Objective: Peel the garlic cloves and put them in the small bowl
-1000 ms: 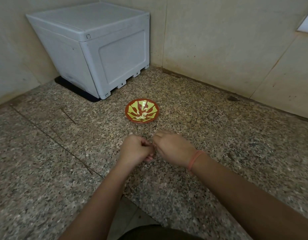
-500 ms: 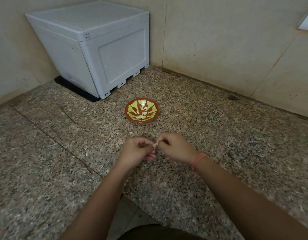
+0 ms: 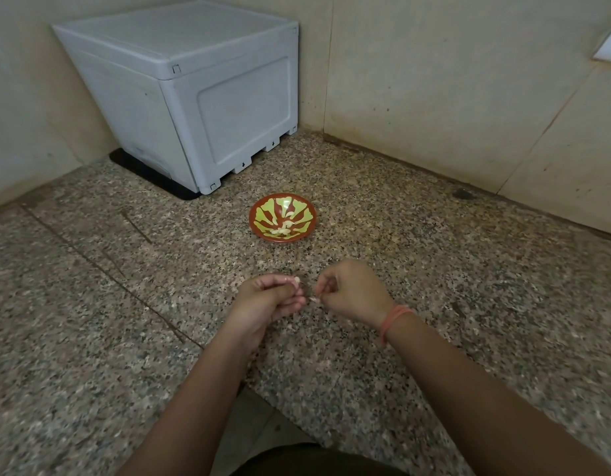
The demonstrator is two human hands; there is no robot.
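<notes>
Speckled granite bench (image 3: 91,304) meets beige walls in a corner, where a gray plastic box (image 3: 194,97) stands at the back left. Nearer, the left hand (image 3: 269,300) curls its fingers and pinches a pale garlic clove (image 3: 297,280) at their tips. Beyond the 2 hands, apart from them, sits the small bowl (image 3: 262,214) with peeled cloves (image 3: 283,230) inside. The right hand (image 3: 352,293), just beside the left, pinches a scrap of peel (image 3: 314,299); an orange band (image 3: 393,321) circles its wrist.
</notes>
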